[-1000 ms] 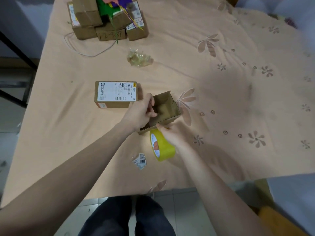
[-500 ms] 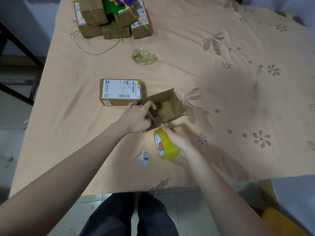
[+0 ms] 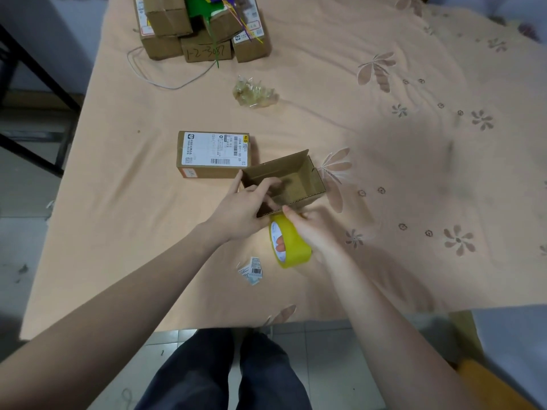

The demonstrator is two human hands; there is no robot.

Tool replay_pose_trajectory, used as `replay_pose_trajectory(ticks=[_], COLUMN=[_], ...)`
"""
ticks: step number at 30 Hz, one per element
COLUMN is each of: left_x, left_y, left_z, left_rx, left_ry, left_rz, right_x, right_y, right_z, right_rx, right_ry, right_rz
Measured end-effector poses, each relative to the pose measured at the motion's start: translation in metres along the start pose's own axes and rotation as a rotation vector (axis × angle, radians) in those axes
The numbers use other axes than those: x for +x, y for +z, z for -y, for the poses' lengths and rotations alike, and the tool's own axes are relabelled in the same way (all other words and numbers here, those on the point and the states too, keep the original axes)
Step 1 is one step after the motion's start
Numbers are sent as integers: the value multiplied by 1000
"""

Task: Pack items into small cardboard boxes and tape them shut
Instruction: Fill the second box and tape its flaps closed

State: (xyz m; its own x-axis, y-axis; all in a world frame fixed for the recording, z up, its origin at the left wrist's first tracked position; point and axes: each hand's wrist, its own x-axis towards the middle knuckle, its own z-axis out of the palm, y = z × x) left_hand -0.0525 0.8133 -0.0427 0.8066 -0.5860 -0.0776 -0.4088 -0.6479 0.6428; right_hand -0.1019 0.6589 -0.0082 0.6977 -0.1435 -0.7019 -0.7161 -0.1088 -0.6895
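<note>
The open box (image 3: 284, 182) sat tilted near the middle of the bench (image 3: 118, 232), its mouth turned toward the near edge and nothing visible inside it. The left hand (image 3: 242, 211) gripped its left end, fingers curled over the wall and into the opening. The right hand (image 3: 310, 229) held the tape (image 3: 288, 241), a yellow roll standing on edge just below the box's near wall, with a fingertip touching that wall. How tightly the roll was gripped could not be told, since the hand hid most of it.

A sealed box (image 3: 213, 155) with a white label lay just beside the open one, toward the far left. Scraps of label (image 3: 251, 270) lay near the tape, toward the near edge. A wad of clear wrap (image 3: 254, 93) lay farther out, and a stack of boxes (image 3: 201, 28) with a thin cable (image 3: 165, 81) filled the far-left corner.

Judging from this, the box was only propped, not square on the cloth, so it could tip or fold if the left hand let go while the right pulled tape. The flaps looked unfolded, and tape laid now might stick crooked or catch the cloth. The roll stood on edge and might roll toward the near edge.

The right half of the bench offered wide open room; the left side was tighter, with the sealed box close by.
</note>
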Motion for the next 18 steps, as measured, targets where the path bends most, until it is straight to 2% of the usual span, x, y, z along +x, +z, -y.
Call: replay_pose_trajectory(ticks=[6, 9, 11, 18], left_x=[-4, -4, -4, 3], left_y=[13, 16, 16, 7], left_z=[-2, -4, -5, -12], left_rx=[-92, -118, -117, -186], left_ry=[-66, -105, -117, -199], left_rz=[-132, -166, -163, -84], right_x=[4, 8, 8, 3], right_y=[-1, 0, 0, -2], right_z=[-3, -4, -5, -6], right_rx=[-30, -141, -195, -73], right_ry=[5, -29, -42, -1], right_rz=[-10, -79, -101, -9])
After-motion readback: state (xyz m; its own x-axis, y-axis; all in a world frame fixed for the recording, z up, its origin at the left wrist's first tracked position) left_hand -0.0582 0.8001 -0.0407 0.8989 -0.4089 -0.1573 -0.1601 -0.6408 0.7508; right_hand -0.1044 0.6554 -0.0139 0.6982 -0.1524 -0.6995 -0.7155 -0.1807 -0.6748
